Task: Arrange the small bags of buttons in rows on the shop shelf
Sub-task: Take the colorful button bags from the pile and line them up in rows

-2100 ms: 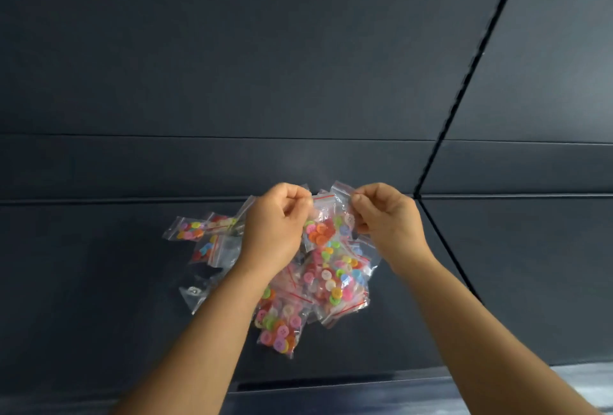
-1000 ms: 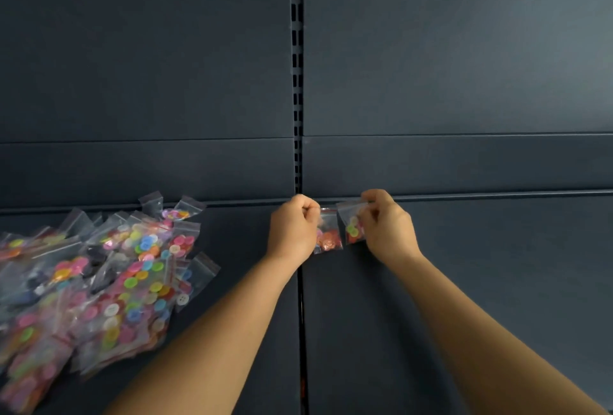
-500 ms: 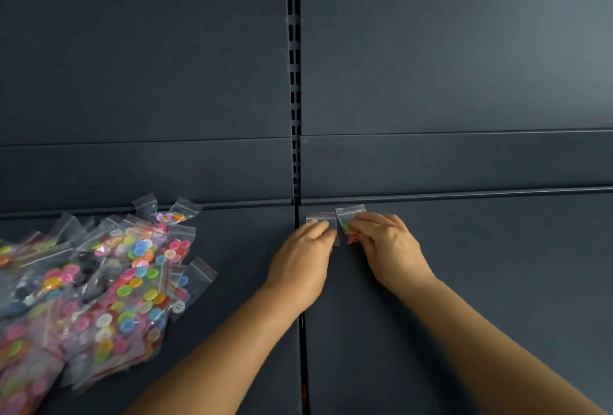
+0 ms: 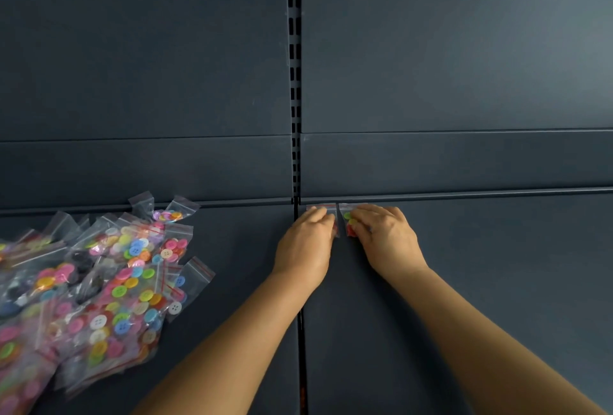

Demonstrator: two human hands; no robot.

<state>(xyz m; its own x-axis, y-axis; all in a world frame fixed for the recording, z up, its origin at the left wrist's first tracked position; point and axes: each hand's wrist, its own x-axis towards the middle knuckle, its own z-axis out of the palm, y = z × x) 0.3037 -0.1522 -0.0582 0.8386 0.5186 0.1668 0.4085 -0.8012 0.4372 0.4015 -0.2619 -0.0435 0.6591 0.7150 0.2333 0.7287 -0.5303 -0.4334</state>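
Both forearms reach forward over the shelf (image 4: 497, 282) from its near edge. At their ends the left hand (image 4: 303, 245) and the right hand (image 4: 388, 242) lie palm down, side by side. Each has its fingers stretched fairly flat and presses one small bag onto the shelf, without curling round it. The left bag (image 4: 320, 207) is almost wholly covered, and only its red-striped top edge shows beyond the fingertips. The right bag (image 4: 348, 222) shows a green and a red button between the two hands. Both bags lie just right of the seam between the shelf panels, nearly touching each other. Their long axes run away from the person and their tops lie against the back edge of the shelf, where the slotted upright (image 4: 294, 82) rises. The loose pile of bags (image 4: 99, 282) lies well apart toward the left edge of the shelf, nearer to the left hand, so that hand would likely fetch the next bag. The row would probably grow rightward along the back edge.
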